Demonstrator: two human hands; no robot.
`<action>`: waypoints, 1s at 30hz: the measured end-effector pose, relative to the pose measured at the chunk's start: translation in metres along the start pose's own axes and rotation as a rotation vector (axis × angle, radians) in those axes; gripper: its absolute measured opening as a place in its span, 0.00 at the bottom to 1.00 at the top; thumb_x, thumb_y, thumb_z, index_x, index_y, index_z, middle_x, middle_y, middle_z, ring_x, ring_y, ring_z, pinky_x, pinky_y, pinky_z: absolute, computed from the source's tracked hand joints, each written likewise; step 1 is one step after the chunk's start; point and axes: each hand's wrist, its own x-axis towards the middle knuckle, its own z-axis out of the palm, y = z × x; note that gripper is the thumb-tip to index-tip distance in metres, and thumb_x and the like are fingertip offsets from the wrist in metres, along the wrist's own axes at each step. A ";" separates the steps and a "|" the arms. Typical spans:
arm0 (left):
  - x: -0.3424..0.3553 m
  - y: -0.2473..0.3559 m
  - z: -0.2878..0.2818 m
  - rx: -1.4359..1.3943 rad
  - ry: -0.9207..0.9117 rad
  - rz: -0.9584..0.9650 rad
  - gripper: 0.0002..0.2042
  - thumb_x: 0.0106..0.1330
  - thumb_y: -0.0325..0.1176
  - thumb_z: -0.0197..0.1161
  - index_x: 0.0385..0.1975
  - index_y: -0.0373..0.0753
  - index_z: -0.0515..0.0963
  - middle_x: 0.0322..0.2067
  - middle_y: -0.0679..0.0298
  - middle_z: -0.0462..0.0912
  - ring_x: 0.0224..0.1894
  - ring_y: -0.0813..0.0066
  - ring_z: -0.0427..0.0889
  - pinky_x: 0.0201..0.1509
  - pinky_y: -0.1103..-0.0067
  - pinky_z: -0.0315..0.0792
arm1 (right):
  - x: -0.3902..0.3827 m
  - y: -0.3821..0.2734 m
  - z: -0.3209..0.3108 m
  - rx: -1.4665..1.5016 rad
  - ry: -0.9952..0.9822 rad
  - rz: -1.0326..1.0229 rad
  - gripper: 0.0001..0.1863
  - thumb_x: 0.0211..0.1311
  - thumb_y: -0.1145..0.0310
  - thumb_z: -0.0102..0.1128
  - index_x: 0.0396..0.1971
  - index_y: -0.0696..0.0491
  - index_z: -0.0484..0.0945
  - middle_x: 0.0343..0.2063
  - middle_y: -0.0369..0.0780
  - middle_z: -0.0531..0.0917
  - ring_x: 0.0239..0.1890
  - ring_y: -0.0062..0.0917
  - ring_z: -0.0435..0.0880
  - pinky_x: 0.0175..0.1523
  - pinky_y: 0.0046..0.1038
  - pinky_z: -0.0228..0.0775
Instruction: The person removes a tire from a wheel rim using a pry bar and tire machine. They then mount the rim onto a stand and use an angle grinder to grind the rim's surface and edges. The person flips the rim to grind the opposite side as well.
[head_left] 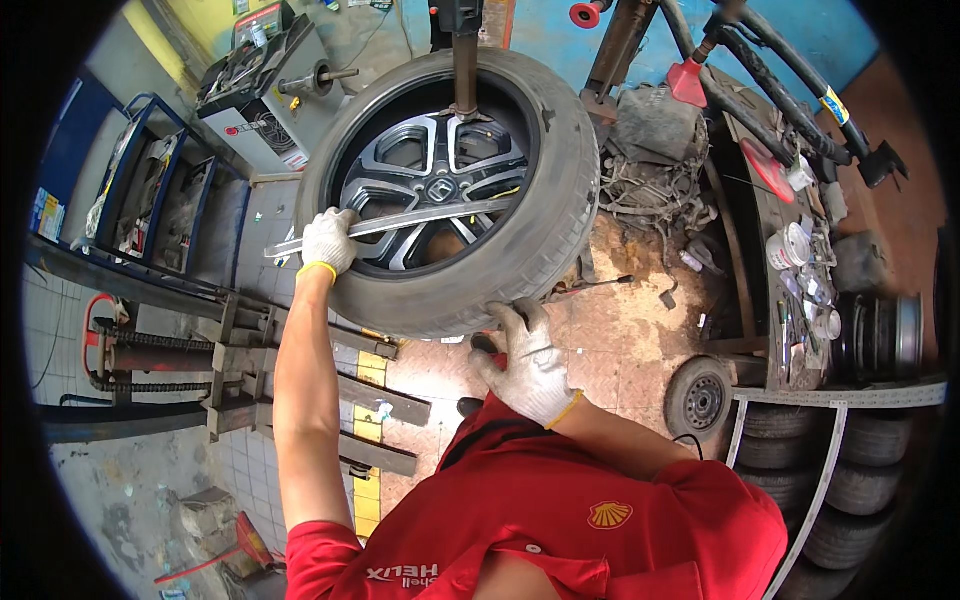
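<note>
A large tyre (563,235) on a black-and-silver alloy rim (405,150) lies under a vertical machine post (465,80). My left hand (325,242), in a white knitted glove with a yellow cuff, grips a long flat metal lever (390,220) that crosses the rim, its far end at the rim's right side. My right hand (530,370), in a similar, dirtier glove, is at the tyre's near edge with fingers apart, its fingertips apparently against the tread. I cannot tell exactly where the lever's far tip sits.
A grey machine (255,130) and blue shelving trolley (150,190) stand at left, with metal forks (380,400) below. At right are black machine arms (810,130), a cluttered bench (800,280), a small spare wheel (697,400) and stacked tyres (850,490). Tangled parts (650,190) lie beside the tyre.
</note>
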 end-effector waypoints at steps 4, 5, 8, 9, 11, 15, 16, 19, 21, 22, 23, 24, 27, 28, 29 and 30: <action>-0.003 -0.004 -0.015 -0.002 0.040 0.006 0.15 0.65 0.29 0.68 0.49 0.52 0.93 0.50 0.59 0.89 0.57 0.51 0.87 0.61 0.57 0.80 | 0.010 0.000 -0.009 0.060 -0.096 0.024 0.35 0.67 0.63 0.80 0.71 0.51 0.76 0.63 0.51 0.78 0.63 0.53 0.84 0.65 0.49 0.81; -0.003 -0.005 -0.018 -0.007 0.049 0.010 0.15 0.65 0.29 0.68 0.49 0.52 0.93 0.50 0.59 0.89 0.57 0.52 0.87 0.61 0.57 0.79 | 0.012 0.001 -0.011 0.079 -0.095 0.000 0.33 0.67 0.64 0.80 0.70 0.51 0.77 0.61 0.51 0.79 0.62 0.52 0.84 0.64 0.49 0.82; -0.003 -0.010 -0.028 0.026 0.097 0.021 0.14 0.64 0.29 0.68 0.46 0.53 0.93 0.48 0.62 0.89 0.57 0.53 0.87 0.62 0.59 0.78 | 0.025 0.001 -0.016 0.128 -0.049 -0.103 0.30 0.67 0.66 0.79 0.67 0.52 0.80 0.57 0.48 0.83 0.60 0.50 0.85 0.63 0.47 0.82; -0.002 -0.010 -0.032 0.035 0.107 0.022 0.14 0.64 0.28 0.68 0.45 0.53 0.93 0.47 0.62 0.89 0.57 0.54 0.87 0.62 0.60 0.77 | 0.031 0.000 -0.019 0.134 -0.005 -0.155 0.29 0.66 0.67 0.79 0.66 0.52 0.81 0.57 0.48 0.83 0.60 0.49 0.85 0.62 0.47 0.82; -0.005 -0.011 -0.039 0.032 0.135 0.040 0.14 0.63 0.27 0.68 0.43 0.54 0.93 0.46 0.62 0.89 0.55 0.54 0.87 0.60 0.59 0.77 | 0.044 -0.002 -0.027 0.084 0.078 -0.269 0.27 0.65 0.69 0.79 0.64 0.51 0.82 0.57 0.46 0.84 0.60 0.48 0.85 0.62 0.46 0.82; -0.011 -0.022 -0.049 0.025 0.161 0.072 0.13 0.62 0.27 0.68 0.42 0.54 0.93 0.43 0.62 0.88 0.54 0.53 0.86 0.59 0.59 0.77 | 0.069 -0.009 -0.042 -0.049 0.133 -0.468 0.25 0.62 0.69 0.78 0.61 0.51 0.84 0.59 0.43 0.84 0.63 0.44 0.83 0.67 0.46 0.77; -0.012 -0.024 -0.051 0.019 0.173 0.086 0.13 0.61 0.27 0.69 0.41 0.54 0.93 0.43 0.62 0.88 0.53 0.53 0.86 0.58 0.59 0.77 | 0.073 -0.011 -0.044 -0.073 0.126 -0.494 0.25 0.62 0.69 0.77 0.60 0.51 0.84 0.59 0.42 0.83 0.65 0.44 0.82 0.68 0.47 0.76; -0.016 -0.029 -0.063 0.026 0.166 0.084 0.12 0.60 0.28 0.69 0.40 0.53 0.92 0.42 0.62 0.88 0.53 0.53 0.86 0.58 0.59 0.76 | 0.078 -0.006 -0.040 -0.144 0.070 -0.554 0.26 0.60 0.68 0.77 0.60 0.51 0.83 0.60 0.41 0.83 0.67 0.42 0.80 0.69 0.46 0.74; -0.020 -0.032 -0.069 0.055 0.166 0.086 0.11 0.60 0.27 0.69 0.40 0.49 0.91 0.43 0.60 0.87 0.54 0.51 0.85 0.59 0.58 0.76 | 0.078 -0.008 -0.036 -0.178 0.022 -0.575 0.28 0.58 0.69 0.76 0.60 0.51 0.83 0.60 0.41 0.83 0.67 0.41 0.80 0.69 0.45 0.74; -0.021 -0.036 -0.072 0.086 0.173 0.090 0.11 0.60 0.27 0.69 0.41 0.48 0.91 0.43 0.60 0.87 0.54 0.50 0.85 0.60 0.58 0.76 | 0.077 -0.014 -0.035 -0.188 -0.001 -0.579 0.28 0.57 0.69 0.76 0.60 0.51 0.83 0.61 0.41 0.83 0.67 0.41 0.80 0.68 0.44 0.74; -0.022 -0.040 -0.076 0.118 0.179 0.094 0.11 0.59 0.27 0.70 0.41 0.46 0.91 0.43 0.59 0.87 0.54 0.49 0.85 0.60 0.58 0.76 | 0.076 -0.020 -0.034 -0.198 -0.025 -0.584 0.28 0.57 0.69 0.76 0.60 0.51 0.83 0.61 0.41 0.83 0.67 0.40 0.80 0.68 0.43 0.74; -0.020 -0.041 -0.082 0.105 0.174 0.122 0.12 0.59 0.26 0.69 0.42 0.46 0.90 0.43 0.59 0.87 0.53 0.50 0.85 0.61 0.59 0.75 | 0.075 -0.025 -0.035 -0.212 -0.017 -0.601 0.29 0.56 0.68 0.75 0.61 0.52 0.82 0.62 0.42 0.82 0.67 0.40 0.80 0.67 0.43 0.74; -0.022 -0.039 -0.101 0.136 0.133 0.124 0.11 0.61 0.28 0.68 0.42 0.47 0.90 0.45 0.59 0.88 0.56 0.51 0.85 0.62 0.58 0.75 | 0.071 -0.031 -0.022 -0.193 -0.046 -0.600 0.30 0.57 0.66 0.75 0.62 0.52 0.82 0.62 0.42 0.82 0.69 0.40 0.79 0.68 0.43 0.73; -0.023 -0.041 -0.104 0.150 0.126 0.119 0.11 0.61 0.29 0.68 0.42 0.48 0.91 0.45 0.59 0.88 0.55 0.51 0.85 0.62 0.58 0.75 | 0.071 -0.035 -0.023 -0.194 -0.071 -0.600 0.30 0.58 0.64 0.74 0.62 0.53 0.81 0.63 0.43 0.82 0.70 0.41 0.78 0.68 0.43 0.73; -0.026 -0.044 -0.107 0.164 0.119 0.114 0.11 0.62 0.29 0.68 0.42 0.48 0.91 0.44 0.59 0.88 0.55 0.51 0.85 0.62 0.58 0.75 | 0.070 -0.036 -0.019 -0.175 -0.073 -0.608 0.31 0.58 0.64 0.74 0.63 0.53 0.81 0.63 0.43 0.82 0.70 0.41 0.78 0.68 0.43 0.73; -0.026 -0.045 -0.111 0.176 0.115 0.113 0.11 0.62 0.29 0.68 0.42 0.49 0.91 0.44 0.60 0.88 0.55 0.51 0.85 0.62 0.58 0.75 | 0.069 -0.036 -0.013 -0.160 -0.072 -0.616 0.31 0.58 0.64 0.74 0.63 0.53 0.81 0.64 0.43 0.82 0.70 0.41 0.78 0.68 0.43 0.73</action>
